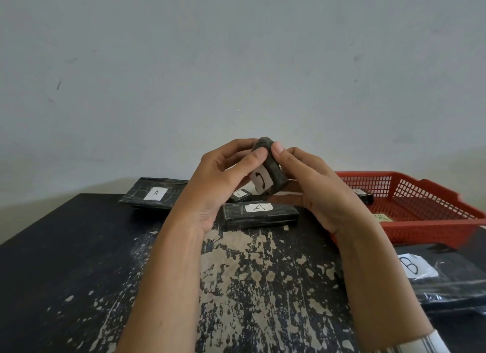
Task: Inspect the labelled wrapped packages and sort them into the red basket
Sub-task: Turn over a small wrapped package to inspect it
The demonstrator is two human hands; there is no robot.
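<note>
Both hands hold one small black wrapped package [273,168] up above the table, tilted, its white label marked with a curved letter facing me. My left hand [223,179] pinches it from the left with thumb and fingers. My right hand [313,187] grips it from the right, thumb on its upper edge. The red basket [426,218] stands at the right of the table, with one small black package [364,196] inside. On the table lie a long package labelled A [260,216], a flat package labelled A [153,193] at the back left, and a small one [240,194] partly hidden behind my left hand.
A larger black package labelled B [447,279] lies at the right edge, in front of the basket. The black table [65,260] has worn, flaking paint down its middle. A plain wall rises directly behind the table.
</note>
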